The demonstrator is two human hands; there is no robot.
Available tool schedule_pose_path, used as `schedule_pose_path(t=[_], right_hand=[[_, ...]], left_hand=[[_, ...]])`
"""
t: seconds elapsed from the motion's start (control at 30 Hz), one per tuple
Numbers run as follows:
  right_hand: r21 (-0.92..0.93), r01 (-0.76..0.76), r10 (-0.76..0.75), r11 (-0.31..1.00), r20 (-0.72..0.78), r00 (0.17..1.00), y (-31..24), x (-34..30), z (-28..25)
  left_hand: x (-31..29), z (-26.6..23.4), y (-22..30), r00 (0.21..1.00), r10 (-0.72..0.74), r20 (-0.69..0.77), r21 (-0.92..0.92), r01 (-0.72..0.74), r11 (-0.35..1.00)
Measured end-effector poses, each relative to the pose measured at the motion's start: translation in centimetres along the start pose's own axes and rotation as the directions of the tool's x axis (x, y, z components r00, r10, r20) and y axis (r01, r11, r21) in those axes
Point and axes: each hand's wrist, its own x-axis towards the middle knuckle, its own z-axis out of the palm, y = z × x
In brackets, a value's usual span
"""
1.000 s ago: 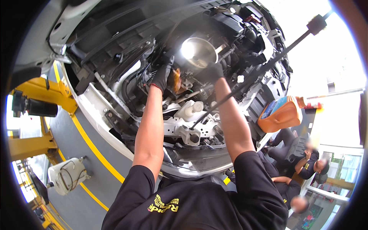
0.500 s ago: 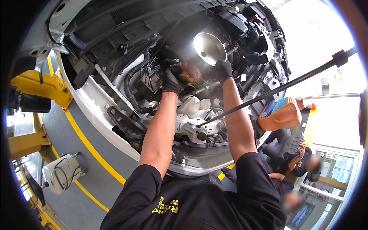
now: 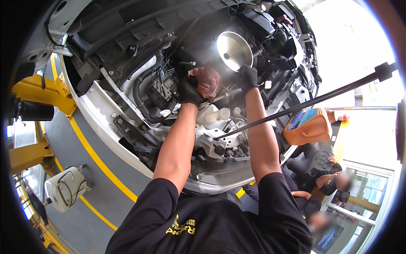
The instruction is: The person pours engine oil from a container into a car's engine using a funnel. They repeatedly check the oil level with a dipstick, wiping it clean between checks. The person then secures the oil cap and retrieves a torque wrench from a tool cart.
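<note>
Over the open engine bay of a white car, my black-gloved right hand (image 3: pixel 246 79) grips the near rim of a wide metal funnel (image 3: pixel 235 51). The funnel's shiny bowl faces up and its dark drain hole shows; its lower end is hidden. To its left, my left hand (image 3: pixel 189 92), also gloved in black, is closed on a bunched reddish cloth (image 3: pixel 208 82). The cloth hangs over the engine parts, and some fingers are hidden behind it. Nearer me, just below the cloth, is a white reservoir with a pale cap (image 3: pixel 223 114).
A black prop rod (image 3: pixel 313 100) slants across above my right forearm. An orange jug (image 3: pixel 308 127) stands at the car's right front edge. Two people are at the lower right, one holding a dark ribbed panel (image 3: pixel 320 161). Yellow lift arms (image 3: pixel 36 93) and a white tank (image 3: pixel 63 190) are at left.
The cloth in my left hand has turned and bunched into a rounder shape, showing more of its reddish side. The funnel has shifted slightly right in my right hand.
</note>
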Motion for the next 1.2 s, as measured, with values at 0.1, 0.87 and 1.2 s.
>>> schedule_pose_path(t=[0.1, 0.87, 1.2], right_hand=[[0.078, -0.127, 0.114, 0.989, 0.146, 0.983, -0.3, -0.1, -0.6], [0.63, 0.475, -0.597, 0.614, -0.023, 0.802, -31.4, 10.3, -0.3], [0.753, 0.18, -0.393, 0.633, 0.112, 0.913, -26.4, 9.8, 2.9]], left_hand=[[1.1, -1.1, -0.2, 0.999, -0.014, 0.033, -0.008, 0.014, 1.0], [-24.9, 2.6, 27.7, 0.808, 0.476, 0.348, -0.154, -0.452, 0.879], [-33.1, -3.3, 26.9, 0.917, 0.394, 0.063, -0.222, -0.372, 0.902]])
